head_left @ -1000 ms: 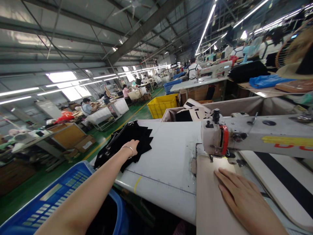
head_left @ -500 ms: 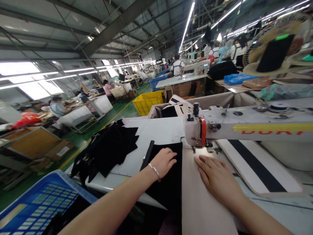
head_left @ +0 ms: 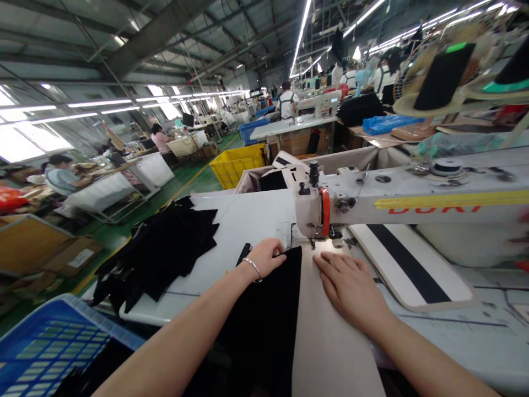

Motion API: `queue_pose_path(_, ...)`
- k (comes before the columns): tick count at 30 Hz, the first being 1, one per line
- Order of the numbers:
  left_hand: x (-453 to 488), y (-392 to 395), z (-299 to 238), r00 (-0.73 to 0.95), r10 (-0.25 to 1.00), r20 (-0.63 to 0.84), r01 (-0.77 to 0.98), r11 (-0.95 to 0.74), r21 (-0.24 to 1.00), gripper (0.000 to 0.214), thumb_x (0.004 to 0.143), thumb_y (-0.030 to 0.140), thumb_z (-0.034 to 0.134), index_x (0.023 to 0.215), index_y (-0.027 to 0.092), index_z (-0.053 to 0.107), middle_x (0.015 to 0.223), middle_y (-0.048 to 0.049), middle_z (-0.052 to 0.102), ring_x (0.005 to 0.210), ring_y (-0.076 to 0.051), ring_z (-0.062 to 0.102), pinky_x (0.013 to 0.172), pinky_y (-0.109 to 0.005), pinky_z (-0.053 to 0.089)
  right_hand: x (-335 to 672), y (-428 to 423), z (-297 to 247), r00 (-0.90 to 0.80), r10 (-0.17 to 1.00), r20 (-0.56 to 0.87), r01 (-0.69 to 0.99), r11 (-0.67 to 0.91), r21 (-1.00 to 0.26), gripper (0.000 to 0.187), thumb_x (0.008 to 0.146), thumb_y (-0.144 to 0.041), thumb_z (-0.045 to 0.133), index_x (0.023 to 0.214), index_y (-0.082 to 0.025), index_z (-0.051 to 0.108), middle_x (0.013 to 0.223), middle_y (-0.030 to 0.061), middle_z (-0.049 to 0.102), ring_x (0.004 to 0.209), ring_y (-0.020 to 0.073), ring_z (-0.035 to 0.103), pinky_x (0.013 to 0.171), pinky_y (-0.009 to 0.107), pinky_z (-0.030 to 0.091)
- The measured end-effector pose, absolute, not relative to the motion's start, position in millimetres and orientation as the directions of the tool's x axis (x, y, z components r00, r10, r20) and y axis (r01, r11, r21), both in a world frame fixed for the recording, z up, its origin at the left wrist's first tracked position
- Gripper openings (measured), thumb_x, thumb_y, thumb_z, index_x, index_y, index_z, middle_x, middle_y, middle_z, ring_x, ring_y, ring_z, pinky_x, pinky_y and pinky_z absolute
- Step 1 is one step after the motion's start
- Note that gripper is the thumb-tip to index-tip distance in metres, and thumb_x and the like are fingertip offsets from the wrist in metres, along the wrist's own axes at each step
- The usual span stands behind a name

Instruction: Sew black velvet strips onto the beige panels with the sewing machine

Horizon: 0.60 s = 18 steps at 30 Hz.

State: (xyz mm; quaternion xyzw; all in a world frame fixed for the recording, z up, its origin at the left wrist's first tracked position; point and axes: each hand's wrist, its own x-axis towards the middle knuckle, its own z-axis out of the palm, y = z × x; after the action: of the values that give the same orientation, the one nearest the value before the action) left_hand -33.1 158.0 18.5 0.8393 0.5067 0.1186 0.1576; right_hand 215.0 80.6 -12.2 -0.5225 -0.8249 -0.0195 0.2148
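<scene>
My left hand (head_left: 268, 256), a thin bracelet on its wrist, grips the top edge of a black fabric piece (head_left: 268, 314) lying beside a beige fabric panel (head_left: 330, 342). Flat on that beige panel, fingers stretched toward the needle, rests my right hand (head_left: 349, 284). Both hands sit just in front of the head of the white sewing machine (head_left: 326, 212). A stack of black fabric pieces (head_left: 161, 251) lies to the left on the white table (head_left: 248, 220).
A blue plastic crate (head_left: 45, 353) stands at the lower left. A beige board with a black stripe (head_left: 409, 264) lies right of the needle. A yellow bin (head_left: 237, 162) and a fabric bin (head_left: 355, 160) stand behind the table. Other workers sit at distant stations.
My left hand took a black piece from the stack and brought it right, next to the beige panel at the needle. My right hand slid forward toward the presser foot.
</scene>
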Motion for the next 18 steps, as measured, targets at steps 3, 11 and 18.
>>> queue_pose_path(3, -44, 150, 29, 0.438, 0.896, 0.064, 0.782, -0.415, 0.465, 0.007, 0.083, 0.025, 0.054, 0.083, 0.018, 0.051, 0.08, -0.0002, 0.053, 0.075, -0.016, 0.049, 0.073, -0.029, 0.04, 215, 80, -12, -0.356, 0.858, 0.37, 0.871, 0.448, -0.201, 0.039, 0.096, -0.027, 0.04, 0.134, -0.029, 0.047, 0.132, 0.0035, 0.053, 0.118, 0.0232, 0.047, 0.093, 0.043, 0.033)
queue_pose_path(11, -85, 142, 127, 0.281, 0.955, 0.094, 0.462, -0.22, 0.859, 0.021, 0.086, 0.037, 0.055, 0.086, 0.018, 0.047, 0.074, 0.0031, 0.045, 0.067, -0.011, 0.043, 0.063, -0.02, 0.034, 213, 81, -11, -0.35, 0.853, 0.387, 0.872, 0.448, -0.199, 0.039, 0.096, -0.026, 0.04, 0.134, -0.027, 0.049, 0.131, 0.0051, 0.054, 0.116, 0.0242, 0.048, 0.093, 0.043, 0.032)
queue_pose_path(18, 1, 150, 52, 0.472, 0.879, -0.073, 0.668, -0.302, 0.68, 0.008, 0.08, 0.021, 0.062, 0.081, 0.015, 0.056, 0.072, 0.0012, 0.054, 0.068, -0.013, 0.049, 0.064, -0.024, 0.039, 215, 79, -11, -0.361, 0.847, 0.39, 0.87, 0.457, -0.188, 0.038, 0.095, -0.026, 0.043, 0.132, -0.024, 0.049, 0.132, 0.0052, 0.054, 0.117, 0.0236, 0.048, 0.093, 0.042, 0.033)
